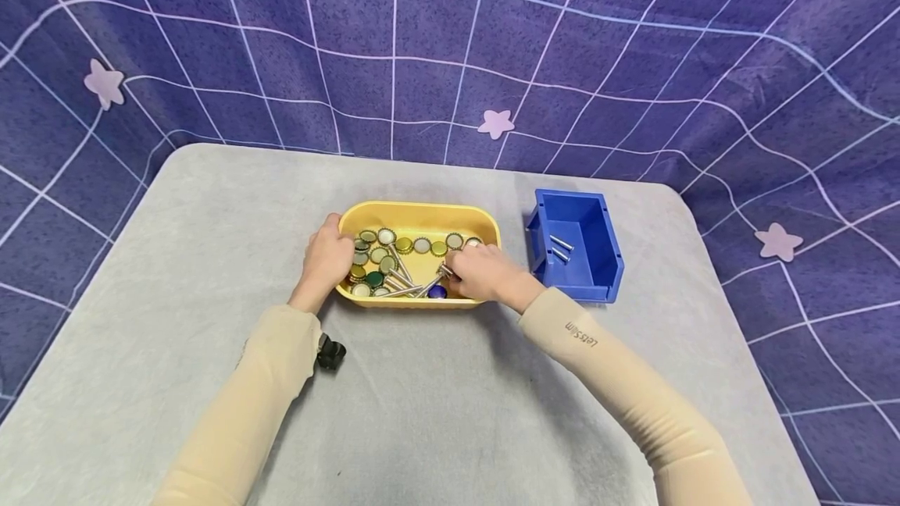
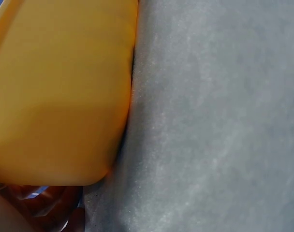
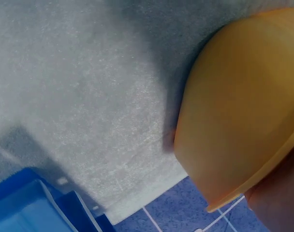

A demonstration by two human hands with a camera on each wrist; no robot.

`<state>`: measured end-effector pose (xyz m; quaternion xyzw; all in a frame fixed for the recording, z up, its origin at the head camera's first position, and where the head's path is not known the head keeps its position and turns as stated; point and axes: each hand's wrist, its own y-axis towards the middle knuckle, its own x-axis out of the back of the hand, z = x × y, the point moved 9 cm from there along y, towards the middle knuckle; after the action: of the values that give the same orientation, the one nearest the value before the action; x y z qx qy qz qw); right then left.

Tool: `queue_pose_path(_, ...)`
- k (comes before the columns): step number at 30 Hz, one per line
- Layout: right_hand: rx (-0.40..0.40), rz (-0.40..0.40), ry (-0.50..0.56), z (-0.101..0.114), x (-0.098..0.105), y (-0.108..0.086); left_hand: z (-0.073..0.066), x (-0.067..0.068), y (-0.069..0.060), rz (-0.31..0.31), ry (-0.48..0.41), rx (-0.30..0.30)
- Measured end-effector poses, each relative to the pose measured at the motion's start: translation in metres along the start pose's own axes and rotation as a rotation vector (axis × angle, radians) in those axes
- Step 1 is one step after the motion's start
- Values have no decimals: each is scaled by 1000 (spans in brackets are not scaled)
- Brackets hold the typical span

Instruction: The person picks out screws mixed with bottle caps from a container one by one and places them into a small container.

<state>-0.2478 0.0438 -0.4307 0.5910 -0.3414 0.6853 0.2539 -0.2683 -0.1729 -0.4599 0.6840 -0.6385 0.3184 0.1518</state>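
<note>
A yellow tray holds several bottle caps and several metal bolts. At its left end my left hand grips the rim, the thumb over the edge. In the left wrist view, curled fingers show under the tray's end. My right hand reaches into the tray's right side, fingertips down at some bolts beside a dark blue cap; whether they pinch one is hidden. The tray's wall covers most of that hand in the right wrist view.
Right of the tray stands a blue bin with two bolts inside; its edge shows in the right wrist view. A grey cloth covers the table. Behind hangs a purple curtain with pale lines and stars.
</note>
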Motion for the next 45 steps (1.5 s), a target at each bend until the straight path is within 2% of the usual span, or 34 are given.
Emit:
queue_pose_path(4, 14, -11, 40, -2, -2, -1, 1, 0, 0, -7, -3, 2)
queue_pose_path(16, 10, 25, 131, -5, -7, 2, 2, 2, 1, -40, 9, -4)
queue_pose_path(29, 66, 28, 141, -1, -2, 3, 3, 2, 1, -43, 8, 7)
queue_pose_path(35, 53, 13, 171, -2, 0, 3, 2, 3, 1, -40, 10, 8)
queue_pose_path(45, 61, -62, 263, -2, 8, 4, 2, 3, 1, -42, 6, 9)
